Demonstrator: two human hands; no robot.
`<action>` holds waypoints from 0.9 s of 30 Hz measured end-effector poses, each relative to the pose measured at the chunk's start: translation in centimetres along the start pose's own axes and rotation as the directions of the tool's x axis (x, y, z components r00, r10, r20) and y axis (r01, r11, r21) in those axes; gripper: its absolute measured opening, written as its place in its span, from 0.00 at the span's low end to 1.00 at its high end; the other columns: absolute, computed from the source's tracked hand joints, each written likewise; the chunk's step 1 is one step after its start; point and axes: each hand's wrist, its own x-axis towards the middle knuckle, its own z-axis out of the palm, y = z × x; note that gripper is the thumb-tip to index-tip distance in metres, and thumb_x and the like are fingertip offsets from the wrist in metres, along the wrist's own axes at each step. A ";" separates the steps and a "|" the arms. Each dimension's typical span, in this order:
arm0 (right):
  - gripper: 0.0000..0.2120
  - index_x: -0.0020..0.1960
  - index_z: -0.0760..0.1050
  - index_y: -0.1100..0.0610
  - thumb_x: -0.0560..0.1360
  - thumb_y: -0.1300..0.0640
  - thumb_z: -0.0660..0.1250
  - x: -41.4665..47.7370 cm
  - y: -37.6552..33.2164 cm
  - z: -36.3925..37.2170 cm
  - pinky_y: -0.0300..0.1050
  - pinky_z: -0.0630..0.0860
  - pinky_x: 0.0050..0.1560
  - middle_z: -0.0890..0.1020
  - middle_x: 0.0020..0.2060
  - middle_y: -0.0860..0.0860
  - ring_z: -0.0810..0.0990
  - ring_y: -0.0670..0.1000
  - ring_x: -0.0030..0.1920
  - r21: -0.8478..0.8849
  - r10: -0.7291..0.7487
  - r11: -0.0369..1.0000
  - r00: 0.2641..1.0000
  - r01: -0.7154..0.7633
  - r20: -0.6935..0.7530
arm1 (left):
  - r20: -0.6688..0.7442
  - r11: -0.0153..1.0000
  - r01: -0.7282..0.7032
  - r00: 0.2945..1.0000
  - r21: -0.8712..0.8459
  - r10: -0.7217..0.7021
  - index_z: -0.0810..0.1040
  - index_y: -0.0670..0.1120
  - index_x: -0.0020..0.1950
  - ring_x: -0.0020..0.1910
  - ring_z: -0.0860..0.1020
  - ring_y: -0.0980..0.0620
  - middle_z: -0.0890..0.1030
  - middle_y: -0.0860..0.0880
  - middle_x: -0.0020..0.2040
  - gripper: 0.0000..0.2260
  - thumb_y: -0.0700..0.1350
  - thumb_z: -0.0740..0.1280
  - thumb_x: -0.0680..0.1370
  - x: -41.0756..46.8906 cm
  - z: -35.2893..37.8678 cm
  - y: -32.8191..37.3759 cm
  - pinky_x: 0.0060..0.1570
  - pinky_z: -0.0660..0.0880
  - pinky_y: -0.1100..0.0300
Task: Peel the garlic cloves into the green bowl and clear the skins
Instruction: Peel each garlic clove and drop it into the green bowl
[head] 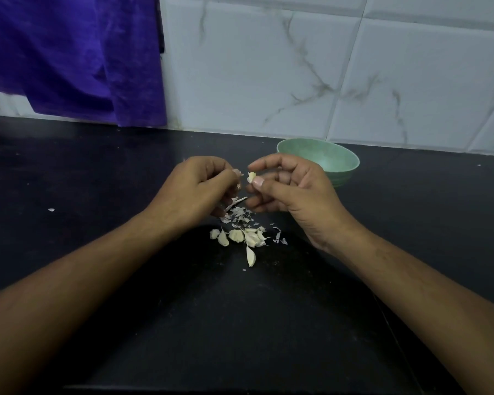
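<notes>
A round, smooth-walled pale green bowl (343,164) with faint ribs low on its outside stands on the matte black countertop (97,181), close to the glossy white tiled wall (268,67) with its grey marble veins. Just in front of the bowl and to its left, the right hand (291,192) overlaps the bowl's near rim. Its thumb and forefinger are clamped on a small, creamy garlic clove (251,177), and the other fingers curl loosely beneath. Left of that, a little apart from the clove, the left hand (200,189) has its fingers curled in, with thumb and forefinger tips pressed together on a tiny papery skin sliver (241,174). Nearer the person than the bowl, below both hands, thin greyish-white skin flakes (240,216) lie scattered, ragged and curled. Nearer still sits a loose heap of plump, pointed unpeeled cloves (240,236), with one long clove (250,256) lying apart at the near end. Far left of the bowl, a crumpled purple cloth (69,52) hangs against the wall
</notes>
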 end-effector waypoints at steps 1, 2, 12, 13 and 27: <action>0.09 0.59 0.80 0.63 0.80 0.67 0.69 0.0 0.0 0.0 0.56 0.84 0.50 0.85 0.41 0.57 0.86 0.56 0.40 -0.007 -0.001 1.000 1.000 0.001 0.000 | -0.003 0.999 -0.017 1.000 0.027 0.017 0.82 0.42 0.41 0.38 0.85 0.45 0.84 0.42 0.38 0.14 0.48 0.68 0.83 0.0 -0.1 0.0 0.43 0.86 0.43; 0.09 0.60 0.80 0.63 0.80 0.67 0.69 0.0 0.0 0.0 0.56 0.84 0.50 0.85 0.42 0.58 0.86 0.56 0.41 -0.012 -0.002 1.000 1.000 0.002 -0.001 | -0.006 0.998 -0.033 0.999 0.053 0.034 0.82 0.42 0.41 0.39 0.86 0.44 0.85 0.43 0.38 0.15 0.50 0.69 0.83 -0.1 -0.1 0.0 0.43 0.86 0.45; 0.06 0.54 0.79 0.63 0.78 0.68 0.71 0.2 0.2 -0.3 0.52 0.85 0.47 0.87 0.43 0.60 0.87 0.57 0.40 -0.019 0.028 0.999 1.000 -0.028 -0.005 | -0.012 0.998 -0.060 0.998 -0.019 0.059 0.83 0.47 0.47 0.41 0.84 0.36 0.84 0.40 0.44 0.04 0.41 0.77 0.77 0.3 -0.5 -0.4 0.43 0.85 0.41; 0.05 0.53 0.79 0.63 0.78 0.68 0.71 0.2 0.2 -0.3 0.53 0.85 0.48 0.87 0.44 0.61 0.87 0.57 0.41 -0.017 0.032 0.999 0.999 -0.032 -0.007 | 0.001 0.997 -0.071 0.997 -0.021 0.071 0.84 0.48 0.48 0.40 0.84 0.41 0.85 0.42 0.44 0.03 0.41 0.76 0.78 0.3 -0.5 -0.4 0.43 0.86 0.41; 0.07 0.54 0.78 0.65 0.77 0.67 0.72 0.0 -0.1 -0.2 0.59 0.84 0.50 0.87 0.42 0.60 0.87 0.58 0.40 -0.023 0.046 0.999 0.999 -0.046 -0.030 | 0.022 0.991 -0.133 0.991 0.000 0.133 0.88 0.52 0.48 0.43 0.86 0.38 0.87 0.46 0.41 0.02 0.49 0.76 0.78 0.5 -0.5 -0.6 0.46 0.84 0.36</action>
